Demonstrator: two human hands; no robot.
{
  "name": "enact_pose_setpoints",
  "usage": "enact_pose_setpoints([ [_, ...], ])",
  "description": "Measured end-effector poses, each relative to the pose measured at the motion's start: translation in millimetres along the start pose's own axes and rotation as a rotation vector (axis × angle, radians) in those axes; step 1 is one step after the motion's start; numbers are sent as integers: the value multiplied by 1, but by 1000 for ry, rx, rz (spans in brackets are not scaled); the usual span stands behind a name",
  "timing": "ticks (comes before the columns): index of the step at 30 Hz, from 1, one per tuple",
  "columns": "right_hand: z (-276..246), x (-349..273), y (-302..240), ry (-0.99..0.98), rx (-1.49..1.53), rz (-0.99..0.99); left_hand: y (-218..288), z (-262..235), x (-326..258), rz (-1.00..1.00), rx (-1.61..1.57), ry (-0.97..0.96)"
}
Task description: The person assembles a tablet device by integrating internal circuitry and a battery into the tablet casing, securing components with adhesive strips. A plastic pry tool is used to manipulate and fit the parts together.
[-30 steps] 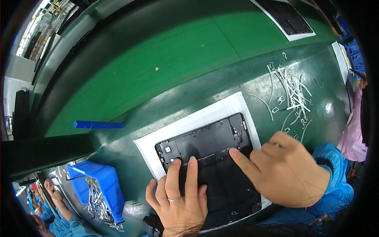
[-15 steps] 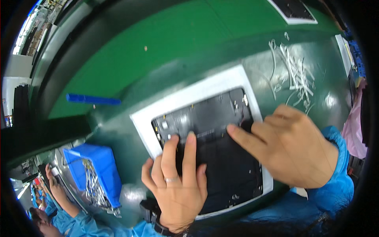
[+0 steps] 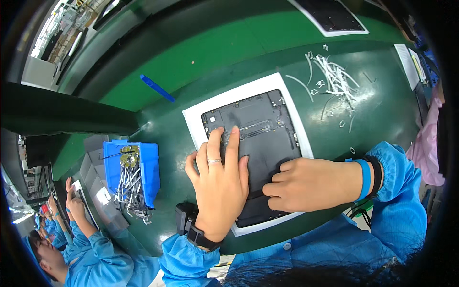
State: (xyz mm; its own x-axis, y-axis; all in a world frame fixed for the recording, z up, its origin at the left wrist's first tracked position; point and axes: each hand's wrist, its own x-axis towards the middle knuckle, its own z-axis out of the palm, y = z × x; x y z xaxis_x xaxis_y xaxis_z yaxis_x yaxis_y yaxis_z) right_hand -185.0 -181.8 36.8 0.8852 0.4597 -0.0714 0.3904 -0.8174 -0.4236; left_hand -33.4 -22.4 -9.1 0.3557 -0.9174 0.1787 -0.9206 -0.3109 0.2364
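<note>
A thin black tablet-like housing (image 3: pixel 266 165) lies on a white sheet (image 3: pixel 191 121), its inner face showing small metal parts along the rim. My left hand (image 3: pixel 217 186) rests on its left part, fingers stretched and fingertips touching the surface near a thin strip running across. My right hand (image 3: pixel 303 185) is over the lower right part of the housing, fingers curled in. What those fingers hold, if anything, is hidden beneath the hand.
At left stands a blue bin (image 3: pixel 150 167) heaped with cable-like strips. A blue pen-like stick (image 3: pixel 158 88) lies beyond the sheet. White strips (image 3: pixel 337 79) are scattered at upper right, below another black panel (image 3: pixel 330 14). A co-worker (image 3: pixel 91 248) sits at lower left.
My right hand has come down toward me across the housing, from a pointing finger to curled fingers. My left hand stays spread on the housing. The whole view has shifted.
</note>
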Motion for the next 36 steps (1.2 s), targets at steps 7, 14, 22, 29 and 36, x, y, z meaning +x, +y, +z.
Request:
enact_pose_setpoints([
  [7,-55,-87,23,351,-216,548,-3,-39,-29,-339,-34,-14],
  [14,-37,-106,1,423,-184,964,6,-24,-55,-276,-67,19],
  [22,12,-76,-32,208,350,829,0,-20,-52,-385,-628,90],
  [29,22,-60,-58,312,-40,387,-8,-28,-38,-390,-346,-32],
  [36,13,-52,-45,273,44,356,-11,-41,26,-278,-225,177],
])
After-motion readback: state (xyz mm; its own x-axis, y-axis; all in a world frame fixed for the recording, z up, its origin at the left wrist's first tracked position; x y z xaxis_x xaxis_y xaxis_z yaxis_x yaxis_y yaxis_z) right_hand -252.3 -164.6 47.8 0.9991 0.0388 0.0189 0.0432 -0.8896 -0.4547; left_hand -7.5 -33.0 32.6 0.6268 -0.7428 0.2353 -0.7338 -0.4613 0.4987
